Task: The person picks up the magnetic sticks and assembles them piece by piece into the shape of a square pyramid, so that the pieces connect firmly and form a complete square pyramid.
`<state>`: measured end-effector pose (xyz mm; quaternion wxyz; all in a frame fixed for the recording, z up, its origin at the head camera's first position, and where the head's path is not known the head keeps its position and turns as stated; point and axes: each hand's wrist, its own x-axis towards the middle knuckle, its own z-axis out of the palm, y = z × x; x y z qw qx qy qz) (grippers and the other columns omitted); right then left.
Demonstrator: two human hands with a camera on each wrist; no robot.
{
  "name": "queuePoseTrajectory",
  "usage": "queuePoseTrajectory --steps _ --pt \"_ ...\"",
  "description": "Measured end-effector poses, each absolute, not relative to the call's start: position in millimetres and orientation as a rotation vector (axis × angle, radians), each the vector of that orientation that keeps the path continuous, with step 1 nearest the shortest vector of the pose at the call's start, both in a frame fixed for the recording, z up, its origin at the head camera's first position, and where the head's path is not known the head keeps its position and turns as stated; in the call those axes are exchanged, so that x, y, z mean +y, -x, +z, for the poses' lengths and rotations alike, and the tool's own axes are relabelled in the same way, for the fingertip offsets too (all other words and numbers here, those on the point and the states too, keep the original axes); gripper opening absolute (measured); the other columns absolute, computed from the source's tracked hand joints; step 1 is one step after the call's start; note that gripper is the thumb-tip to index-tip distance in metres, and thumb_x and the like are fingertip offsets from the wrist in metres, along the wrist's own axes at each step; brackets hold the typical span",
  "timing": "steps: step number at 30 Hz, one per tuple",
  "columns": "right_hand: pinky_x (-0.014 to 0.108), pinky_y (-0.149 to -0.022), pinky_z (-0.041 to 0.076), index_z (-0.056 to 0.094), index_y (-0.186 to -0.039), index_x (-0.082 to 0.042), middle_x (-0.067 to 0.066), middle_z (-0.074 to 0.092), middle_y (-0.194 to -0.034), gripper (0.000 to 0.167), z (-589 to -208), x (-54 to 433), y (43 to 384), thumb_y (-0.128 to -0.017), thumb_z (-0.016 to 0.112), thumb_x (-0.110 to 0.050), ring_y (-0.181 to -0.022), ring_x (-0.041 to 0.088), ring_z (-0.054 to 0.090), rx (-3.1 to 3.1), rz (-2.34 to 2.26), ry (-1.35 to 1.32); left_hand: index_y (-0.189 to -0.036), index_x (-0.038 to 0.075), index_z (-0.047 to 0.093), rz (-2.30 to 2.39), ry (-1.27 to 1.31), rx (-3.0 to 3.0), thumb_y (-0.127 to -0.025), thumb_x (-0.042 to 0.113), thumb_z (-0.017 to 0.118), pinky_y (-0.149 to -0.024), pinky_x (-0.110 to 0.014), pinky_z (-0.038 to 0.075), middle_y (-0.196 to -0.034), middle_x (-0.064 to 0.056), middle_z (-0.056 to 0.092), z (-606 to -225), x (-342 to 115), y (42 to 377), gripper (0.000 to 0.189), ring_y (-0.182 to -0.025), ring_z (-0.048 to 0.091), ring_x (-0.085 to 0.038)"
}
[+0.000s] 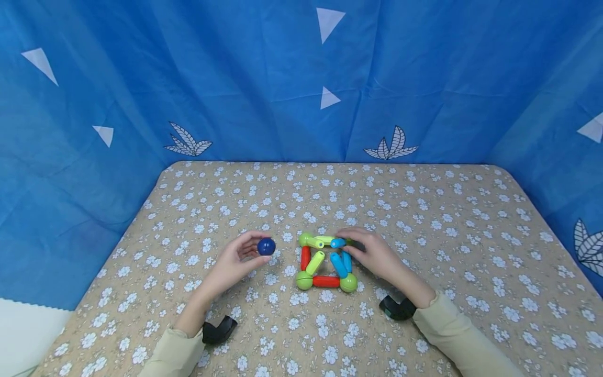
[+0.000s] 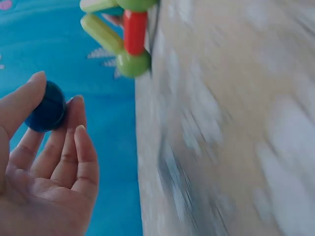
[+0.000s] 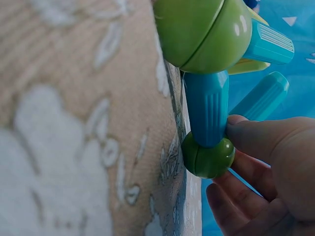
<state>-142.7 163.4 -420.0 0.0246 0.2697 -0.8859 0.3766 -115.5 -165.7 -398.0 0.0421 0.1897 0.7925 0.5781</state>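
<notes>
My left hand (image 1: 237, 256) holds a dark blue ball (image 1: 266, 246) between thumb and fingers, to the left of a frame of toy rods and balls. Green balls (image 1: 304, 280) mark the frame's corners, joined by red rods (image 1: 326, 281), a yellow-green rod and a blue rod (image 3: 206, 108). From the corners, yellow-green rods (image 1: 315, 263) and blue rods (image 1: 338, 265) slant upward and inward with free ends. At the far right corner my right hand (image 1: 372, 251) pinches the frame, thumb and fingers around the green ball (image 3: 208, 156) and the foot of a blue rod.
A flower-patterned cloth (image 1: 264, 324) covers the table. Blue curtains (image 1: 282, 78) with white triangles and leaf prints hang behind and at both sides. Black wrist straps (image 1: 219, 330) show at both forearms.
</notes>
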Motion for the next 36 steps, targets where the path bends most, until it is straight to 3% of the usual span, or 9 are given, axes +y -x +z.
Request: queuePoseTrajectory --steps 6,12,19,30,36 --pt "0.040 -0.091 0.045 0.065 -0.117 -0.008 0.007 0.059 -0.121 0.034 -420 163 142 -0.084 0.069 -0.002 -0.115 0.026 0.052 -2.740 1.160 -0.829 -0.124 0.004 0.058 1.825 -0.562 2.362 -0.083 0.005 0.071 -0.088 -0.036 0.046 -0.112 -0.009 0.060 -389 -141 126 0.043 -0.100 0.058 -0.022" --pt "0.041 -0.091 0.045 0.065 -0.117 -0.007 0.008 0.060 -0.120 0.034 -419 162 142 -0.084 0.069 -0.002 -0.114 0.026 0.052 -2.737 1.157 -0.832 -0.131 0.003 0.052 1.844 -0.722 2.324 -0.085 -0.001 0.066 -0.088 -0.037 0.046 -0.118 -0.010 0.058 -382 -113 137 0.048 -0.102 0.055 -0.021" --pt "0.041 -0.091 0.045 0.065 -0.116 -0.006 0.008 0.060 -0.119 0.032 -419 161 143 -0.084 0.069 -0.002 -0.114 0.026 0.053 -2.734 1.152 -0.833 -0.122 -0.008 0.055 1.823 -0.869 2.273 -0.086 -0.006 0.063 -0.089 -0.052 0.042 -0.119 -0.019 0.057 -357 -84 132 0.037 -0.104 0.053 -0.026" --pt "0.041 -0.090 0.045 0.065 -0.117 -0.006 0.009 0.060 -0.119 0.033 -418 162 143 -0.085 0.068 -0.001 -0.113 0.026 0.053 -2.736 1.161 -0.841 -0.121 -0.009 0.055 1.759 -0.992 2.270 -0.086 -0.004 0.064 -0.091 -0.055 0.040 -0.117 -0.022 0.058 -359 -68 129 0.037 -0.106 0.054 -0.032" --pt "0.041 -0.090 0.045 0.065 -0.117 -0.006 0.009 0.060 -0.120 0.031 -419 162 143 -0.086 0.067 -0.002 -0.114 0.026 0.053 -2.731 1.166 -0.843 -0.117 -0.006 0.058 1.666 -1.078 2.320 -0.082 -0.003 0.069 -0.089 -0.053 0.042 -0.117 -0.019 0.058 -365 -65 128 0.037 -0.107 0.054 -0.027"
